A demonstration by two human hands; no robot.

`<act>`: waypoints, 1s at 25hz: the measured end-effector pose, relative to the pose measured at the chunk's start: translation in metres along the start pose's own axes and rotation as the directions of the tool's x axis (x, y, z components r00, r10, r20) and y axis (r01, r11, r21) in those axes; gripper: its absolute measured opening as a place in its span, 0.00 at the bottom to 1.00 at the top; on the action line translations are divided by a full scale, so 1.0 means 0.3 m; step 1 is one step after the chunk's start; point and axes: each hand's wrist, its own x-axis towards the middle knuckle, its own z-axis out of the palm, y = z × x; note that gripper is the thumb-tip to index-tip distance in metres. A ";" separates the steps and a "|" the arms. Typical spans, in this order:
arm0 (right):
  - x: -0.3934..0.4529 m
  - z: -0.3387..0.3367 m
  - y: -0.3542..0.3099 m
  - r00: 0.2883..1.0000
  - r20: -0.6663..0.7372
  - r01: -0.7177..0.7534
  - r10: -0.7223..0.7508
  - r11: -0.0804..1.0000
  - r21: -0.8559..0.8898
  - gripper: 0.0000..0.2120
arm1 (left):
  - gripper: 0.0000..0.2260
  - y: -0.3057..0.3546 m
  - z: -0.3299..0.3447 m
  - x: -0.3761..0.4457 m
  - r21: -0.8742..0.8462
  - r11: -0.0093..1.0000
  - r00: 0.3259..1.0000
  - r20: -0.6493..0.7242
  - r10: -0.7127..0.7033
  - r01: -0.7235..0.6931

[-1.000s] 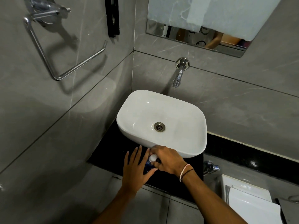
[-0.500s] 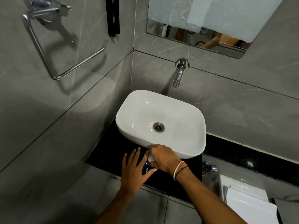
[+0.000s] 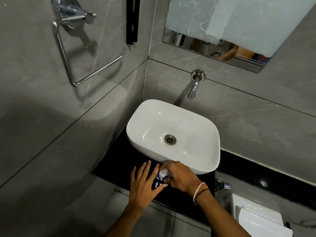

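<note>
A small dark blue bottle with a white pump top [image 3: 162, 177] stands on the black counter [image 3: 118, 161] just in front of the white basin [image 3: 172, 134]. My right hand [image 3: 181, 178] is over the bottle, its fingers curled round the white top and its thumb against the bottle's side. My left hand [image 3: 144, 187] lies beside the bottle on the left with straight, spread fingers, its thumb touching the bottle's lower side. Most of the bottle is hidden by both hands.
A chrome wall tap [image 3: 194, 86] juts over the basin, with a mirror [image 3: 222, 31] above. A chrome towel ring [image 3: 82, 53] hangs on the left wall. A second chrome tap [image 3: 223, 185] and a white toilet cistern [image 3: 259, 221] sit at lower right.
My right hand shifted slightly on the pump top, covering it half a second ago and now showing it again. The view has tilted down a little. My left hand stays spread beside the bottle.
</note>
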 end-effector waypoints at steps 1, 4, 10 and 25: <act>0.002 0.001 -0.004 0.999 -0.035 -0.020 0.019 0.999 -0.038 0.16 | 0.35 -0.001 -0.001 -0.001 0.005 1.000 1.000 0.005 0.000 0.000; 0.004 -0.001 -0.006 0.995 -0.069 -0.083 0.075 0.990 -0.117 0.26 | 0.34 -0.008 0.000 -0.003 0.025 1.000 1.000 0.021 0.018 -0.018; 0.015 0.007 0.004 0.994 -0.089 -0.073 0.065 0.993 -0.089 0.20 | 0.34 -0.011 -0.010 0.002 0.016 1.000 0.997 0.073 0.017 -0.018; -0.018 0.131 0.093 0.959 -0.233 -0.043 0.159 0.898 0.438 0.15 | 0.33 -0.010 -0.002 0.001 0.039 0.999 0.999 0.044 0.021 -0.023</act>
